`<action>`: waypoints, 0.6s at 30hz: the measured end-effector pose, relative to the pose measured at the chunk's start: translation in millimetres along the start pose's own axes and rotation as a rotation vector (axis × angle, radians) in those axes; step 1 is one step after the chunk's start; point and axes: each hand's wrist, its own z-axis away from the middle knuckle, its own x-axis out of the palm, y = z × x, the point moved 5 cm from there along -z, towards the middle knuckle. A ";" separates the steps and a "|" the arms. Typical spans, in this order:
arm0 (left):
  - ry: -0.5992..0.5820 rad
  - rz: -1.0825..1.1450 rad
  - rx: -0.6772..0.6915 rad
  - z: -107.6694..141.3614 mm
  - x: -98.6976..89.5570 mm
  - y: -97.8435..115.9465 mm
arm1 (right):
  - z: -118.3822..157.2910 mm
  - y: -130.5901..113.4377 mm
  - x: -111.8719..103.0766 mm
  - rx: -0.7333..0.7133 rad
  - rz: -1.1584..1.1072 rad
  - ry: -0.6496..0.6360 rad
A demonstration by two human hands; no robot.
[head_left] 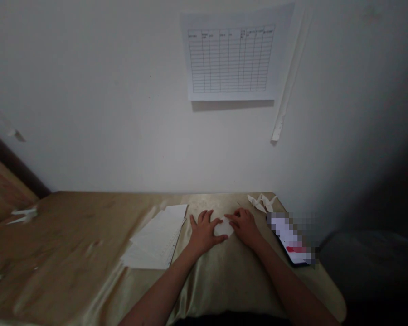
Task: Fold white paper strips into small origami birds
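Observation:
A small piece of white paper [223,226] lies on the cloth-covered table between my hands. My left hand [204,232] rests at its left side with the fingers spread, the thumb and index finger touching its edges. At the paper's right edge, my right hand [244,225] has its index finger and thumb close together on the paper, the other fingers curled. To the left of my left hand lies a stack of white sheets [156,240], with punched holes along its right edge.
A phone [289,240] with a lit, partly blurred screen lies at the table's right edge. Crumpled paper strips [262,202] sit behind it. Paper scraps [25,213] lie at the far left of the table [78,249]. A printed table sheet [231,59] hangs on the wall.

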 end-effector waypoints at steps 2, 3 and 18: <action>-0.005 0.009 -0.017 0.1 -1.1 0.5 | -0.4 -1.1 -0.8 -0.024 -0.033 0.004; -0.006 0.015 -0.024 0.0 -1.7 0.8 | -0.4 -1.8 -1.5 -0.036 -0.042 0.005; 0.010 -0.060 0.011 -9.1 -2.7 -2.3 | -0.5 -3.9 -5.0 0.031 -0.063 0.016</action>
